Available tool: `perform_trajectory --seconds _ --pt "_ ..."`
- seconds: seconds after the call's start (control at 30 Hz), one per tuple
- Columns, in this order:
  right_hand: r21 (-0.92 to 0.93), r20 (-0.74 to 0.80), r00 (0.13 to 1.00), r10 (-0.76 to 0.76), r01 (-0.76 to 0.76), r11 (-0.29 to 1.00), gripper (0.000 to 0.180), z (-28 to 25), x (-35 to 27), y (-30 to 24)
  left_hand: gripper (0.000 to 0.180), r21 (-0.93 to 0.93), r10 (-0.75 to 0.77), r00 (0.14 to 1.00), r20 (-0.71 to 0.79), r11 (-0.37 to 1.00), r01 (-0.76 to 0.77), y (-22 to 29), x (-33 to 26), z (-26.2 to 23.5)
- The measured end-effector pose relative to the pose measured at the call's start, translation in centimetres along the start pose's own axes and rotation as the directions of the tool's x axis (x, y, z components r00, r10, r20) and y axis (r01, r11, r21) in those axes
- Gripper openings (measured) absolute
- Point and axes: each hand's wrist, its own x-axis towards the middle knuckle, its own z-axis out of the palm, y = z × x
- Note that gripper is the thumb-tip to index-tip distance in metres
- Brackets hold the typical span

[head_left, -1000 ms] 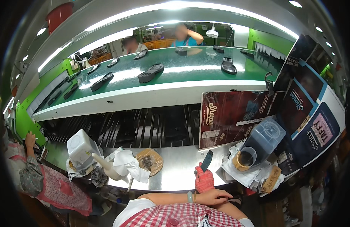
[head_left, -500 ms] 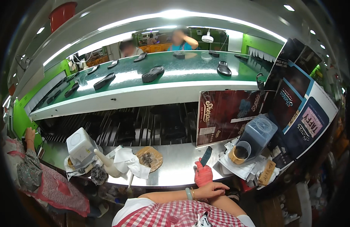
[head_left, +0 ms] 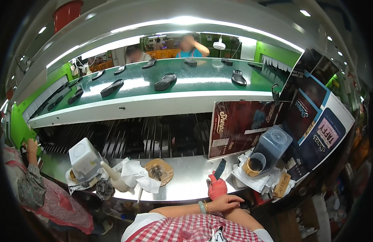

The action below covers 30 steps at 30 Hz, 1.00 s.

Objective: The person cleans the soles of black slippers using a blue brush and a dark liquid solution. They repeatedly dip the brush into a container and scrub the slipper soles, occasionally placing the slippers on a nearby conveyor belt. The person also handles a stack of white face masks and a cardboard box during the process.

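My right hand, in a red glove, is closed around the lower end of a dark, flat, narrow tool whose kind I cannot make out. The tool points up and slightly right, over the front of the metal ledge. Bare and wearing two bracelets at the wrist, my left hand lies across my right forearm, its fingers stretched out and holding nothing. To the left of the gloved hand is a round tan dish with dark matter in it. On its right stands a small cup of dark liquid.
Black shoe soles lie spread along a green conveyor belt. Dark rods run beneath it. A white container, a pale bottle and crumpled paper stand left; cardboard panels stand right. A co-worker's arm shows far left.
The whole view has shifted slightly. Both hands keep the same pose, with the dark tool still in the gloved right one.
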Motion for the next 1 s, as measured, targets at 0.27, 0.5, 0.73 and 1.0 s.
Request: perform_trajectory --seconds 0.27,0.5,0.73,1.0 --pt "-0.026 -0.01 0.999 -0.042 0.042 0.999 0.043 -0.2 0.2 0.4 0.032 -0.002 0.063 0.998 0.013 0.998 -0.063 -1.0 0.4 0.0" --pt "0.041 0.045 0.999 -0.029 0.027 0.999 0.043 -0.1 0.8 0.0 0.029 0.051 0.144 0.989 0.014 0.988 -0.144 -0.4 -0.4 -0.4" --pt "0.077 0.055 0.998 -0.015 0.011 0.997 0.039 -0.1 1.1 0.1 0.03 0.082 0.25 0.967 0.04 0.964 -0.252 -2.1 0.1 -0.1" --pt "0.069 -0.024 1.0 0.002 0.0 0.998 0.034 -0.2 1.0 -0.5 0.029 0.135 0.313 0.949 0.028 0.94 -0.314 -2.0 0.0 0.2"
